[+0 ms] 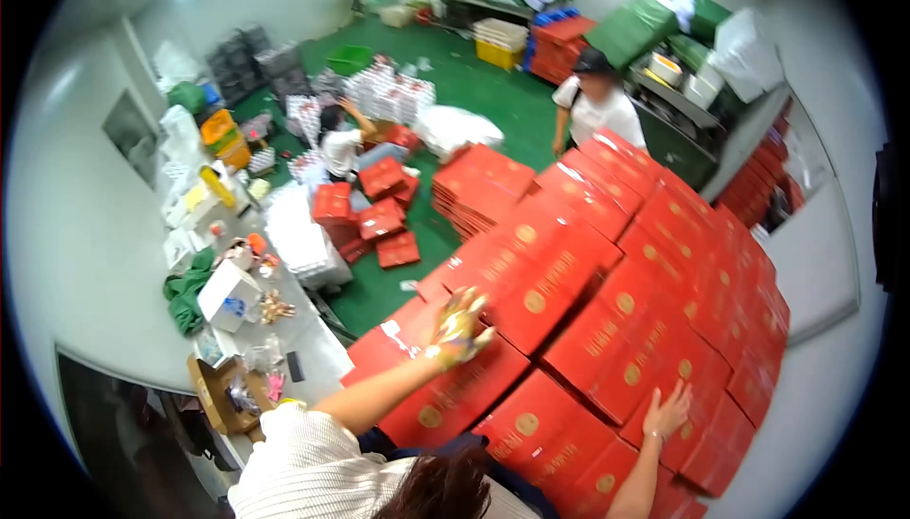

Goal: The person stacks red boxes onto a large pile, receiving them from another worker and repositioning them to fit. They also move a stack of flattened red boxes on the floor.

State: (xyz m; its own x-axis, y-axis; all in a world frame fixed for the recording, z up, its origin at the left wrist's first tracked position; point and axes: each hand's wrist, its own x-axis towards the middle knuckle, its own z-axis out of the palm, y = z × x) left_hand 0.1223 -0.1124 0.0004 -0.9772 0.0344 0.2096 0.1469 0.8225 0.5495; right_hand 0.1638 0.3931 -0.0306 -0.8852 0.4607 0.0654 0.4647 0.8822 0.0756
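My left hand (459, 331), in a yellowish patterned glove, reaches over the near left part of a large stack of red boxes (607, 339). Its fingers are spread, with nothing held in them. Bare and also spread, my right hand (668, 412) lies against a red box (697, 382) on the right side of the stack. The boxes are packed side by side, with gold round emblems and lettering on their faces. A dark gap shows between some of them.
To the left runs a white table (308, 344) with a cardboard box (220, 396). A person (602, 107) in a cap stands behind the stack. Another person (339, 145) is low among red boxes (382, 218) on the green floor (455, 73).
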